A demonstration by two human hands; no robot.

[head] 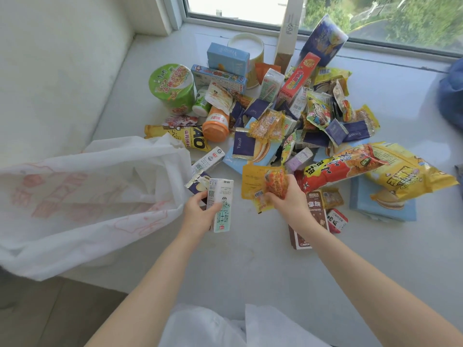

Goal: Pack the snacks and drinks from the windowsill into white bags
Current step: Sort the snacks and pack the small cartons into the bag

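A heap of snacks and drinks covers the pale windowsill (pixel 245 259). My left hand (pixel 198 211) grips a white milk carton (pixel 221 209) together with a small dark snack packet (pixel 198 184), right beside the mouth of a white bag (pixel 82 196) with red print. My right hand (pixel 285 199) holds a bunch of orange and yellow snack packets (pixel 265 189) just above the sill. A second white bag (pixel 213 326) lies at the near edge, below my arms.
In the heap are a green noodle cup (pixel 172 88), an orange bottle (pixel 216 125), a red snack bag (pixel 340 166), a yellow bag (pixel 406 171), blue boxes (pixel 226 58) and a brown box (pixel 305 221). The window frame (pixel 250 22) runs behind. The sill drops off at the left.
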